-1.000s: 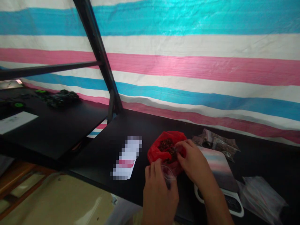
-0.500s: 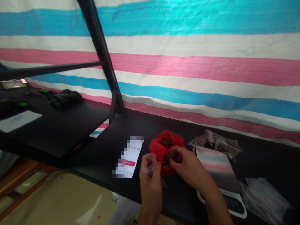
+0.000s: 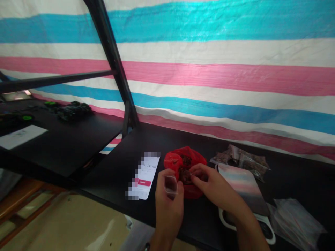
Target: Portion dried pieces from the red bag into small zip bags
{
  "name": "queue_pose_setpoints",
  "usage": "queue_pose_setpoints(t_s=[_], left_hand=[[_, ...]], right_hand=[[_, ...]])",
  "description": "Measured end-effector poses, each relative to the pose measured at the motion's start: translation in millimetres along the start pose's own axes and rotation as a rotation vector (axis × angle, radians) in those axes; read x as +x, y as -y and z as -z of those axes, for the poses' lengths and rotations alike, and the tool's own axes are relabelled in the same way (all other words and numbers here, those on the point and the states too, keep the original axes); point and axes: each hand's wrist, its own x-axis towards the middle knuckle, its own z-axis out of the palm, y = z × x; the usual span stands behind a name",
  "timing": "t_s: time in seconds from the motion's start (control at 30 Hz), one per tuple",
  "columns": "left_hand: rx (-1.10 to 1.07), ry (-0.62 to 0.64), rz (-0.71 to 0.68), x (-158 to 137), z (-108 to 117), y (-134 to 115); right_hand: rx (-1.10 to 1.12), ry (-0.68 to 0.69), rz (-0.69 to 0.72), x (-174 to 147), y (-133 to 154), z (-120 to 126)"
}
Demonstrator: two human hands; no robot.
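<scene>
My left hand (image 3: 169,205) is closed around a small clear plastic bag (image 3: 171,184), part of which shows between thumb and fingers. The fingertips of my right hand (image 3: 209,181) are pinched together at a clump of dark brown dried pieces (image 3: 185,176), just right of the left hand; their exact kind is too blurred to tell. Both hands are over the near side of an open red plastic bag (image 3: 192,153), which has more brown pieces in it. Whether the clump sits in the clear bag's mouth or in the red bag, I cannot tell.
A phone (image 3: 146,174) with a lit timer lies left of my hands. Right of the red bag is a kitchen scale (image 3: 243,184), partly under my right forearm. Filled clear bags (image 3: 240,158) lie behind it, a stack of flat clear bags (image 3: 295,221) to its right. A black post (image 3: 115,66) rises behind.
My left hand has turned slightly and moved a little right, closer to the right fingertips. More of the brown clump shows between the hands. The red bag's rim has shifted slightly.
</scene>
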Motion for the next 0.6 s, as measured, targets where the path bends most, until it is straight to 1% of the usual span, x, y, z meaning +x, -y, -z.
queue_pose_setpoints(t_s=[0.07, 0.13, 0.23, 0.3, 0.4, 0.5, 0.6], left_hand=[[0.139, 0.044, -0.067, 0, 0, 2], [0.223, 0.093, -0.104, 0, 0, 4], [0.277, 0.147, -0.086, 1, 0, 6], [0.276, 0.160, -0.051, 1, 0, 8], [0.214, 0.164, 0.003, 2, -2, 9], [0.137, 0.173, 0.050, 3, -4, 11], [0.101, 0.161, 0.089, 4, -4, 11]], right_hand=[[0.034, -0.031, 0.022, -1, 0, 6], [0.054, -0.077, 0.064, -4, 4, 13], [0.045, -0.133, 0.144, -12, 16, 18], [0.011, -0.154, 0.190, -18, 26, 15], [-0.071, -0.179, 0.256, -25, 39, 3], [-0.191, -0.157, 0.363, -28, 46, -7], [-0.321, -0.133, 0.477, -29, 48, -11]])
